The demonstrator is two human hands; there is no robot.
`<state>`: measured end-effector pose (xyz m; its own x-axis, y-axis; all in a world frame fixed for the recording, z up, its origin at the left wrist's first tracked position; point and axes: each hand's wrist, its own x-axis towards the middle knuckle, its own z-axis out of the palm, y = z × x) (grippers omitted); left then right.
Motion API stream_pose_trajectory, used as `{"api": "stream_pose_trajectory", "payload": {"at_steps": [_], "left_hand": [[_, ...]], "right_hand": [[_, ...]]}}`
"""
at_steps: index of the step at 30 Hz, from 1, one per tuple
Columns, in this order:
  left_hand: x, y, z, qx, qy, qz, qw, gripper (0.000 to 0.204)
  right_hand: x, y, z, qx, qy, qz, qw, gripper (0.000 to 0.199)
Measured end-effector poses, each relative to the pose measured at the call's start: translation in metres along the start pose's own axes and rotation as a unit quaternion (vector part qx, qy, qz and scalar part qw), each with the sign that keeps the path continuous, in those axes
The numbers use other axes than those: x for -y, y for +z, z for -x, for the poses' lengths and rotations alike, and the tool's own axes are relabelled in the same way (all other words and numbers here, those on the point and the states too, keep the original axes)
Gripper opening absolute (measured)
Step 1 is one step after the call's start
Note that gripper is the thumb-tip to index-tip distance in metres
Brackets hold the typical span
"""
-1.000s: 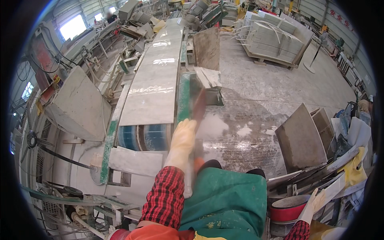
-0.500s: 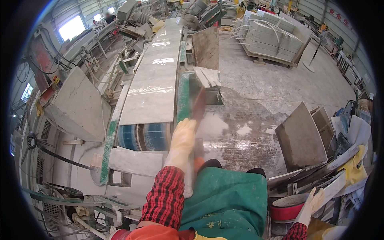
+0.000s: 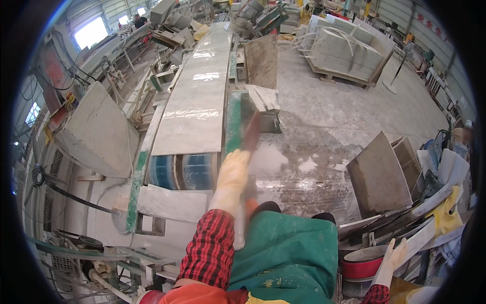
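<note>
Two gloved hands are out, well apart, and from where I stand the left side starts with a black fan and a big pale block tilted behind a green-edged rail. Next, a short pale piece lies nearest the person, and beyond it the long, glossy pale slab lies flat along the machine line, two blue bands showing past its near edge. The left hand stretches forward, fingers together, at the near end of the green frame, beside a blurred reddish-brown plate; whether it grips either, I cannot tell. Good practice would be fingertips outside the gap between slab and frame, and the cuff well off the bands. Rightward, past the green apron, a red tub sits just beside the right hand, which is spread, thumb apart, near a pale strip; I'd want it braced on something firm, since those loose pieces look apt to slide.
</note>
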<state>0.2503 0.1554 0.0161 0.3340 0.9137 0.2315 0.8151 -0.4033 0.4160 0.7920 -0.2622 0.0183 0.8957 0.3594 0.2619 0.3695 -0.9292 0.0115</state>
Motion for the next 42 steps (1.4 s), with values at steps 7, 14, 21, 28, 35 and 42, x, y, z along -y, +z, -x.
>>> {"api": "stream_pose_trajectory", "payload": {"at_steps": [7, 14, 21, 28, 35, 42], "left_hand": [[0.017, 0.026, -0.002, -0.112, 0.046, 0.008, 0.993, 0.03], [0.002, 0.024, -0.006, -0.058, 0.006, 0.079, 0.995, 0.028], [0.014, 0.018, 0.0, -0.049, 0.007, 0.044, 0.998, 0.035], [-0.046, 0.014, -0.021, -0.072, -0.072, 0.312, 0.944, 0.045], [-0.104, -0.017, -0.02, 0.082, -0.199, 0.795, 0.567, 0.053], [-0.033, -0.042, 0.017, -0.141, -0.156, 0.862, 0.461, 0.038]], "right_hand": [[-0.041, 0.021, -0.041, 0.025, 0.223, -0.252, 0.941, 0.07], [-0.121, 0.057, -0.093, 0.083, 0.203, -0.39, 0.894, 0.037], [-0.001, -0.124, -0.08, 0.1, 0.379, -0.733, 0.555, 0.078], [0.143, -0.139, -0.053, 0.241, 0.129, -0.694, 0.666, 0.079], [0.356, -0.185, 0.043, 0.408, -0.293, -0.581, 0.64, 0.068], [0.479, -0.192, 0.141, 0.075, -0.785, -0.282, 0.546, 0.07]]}}
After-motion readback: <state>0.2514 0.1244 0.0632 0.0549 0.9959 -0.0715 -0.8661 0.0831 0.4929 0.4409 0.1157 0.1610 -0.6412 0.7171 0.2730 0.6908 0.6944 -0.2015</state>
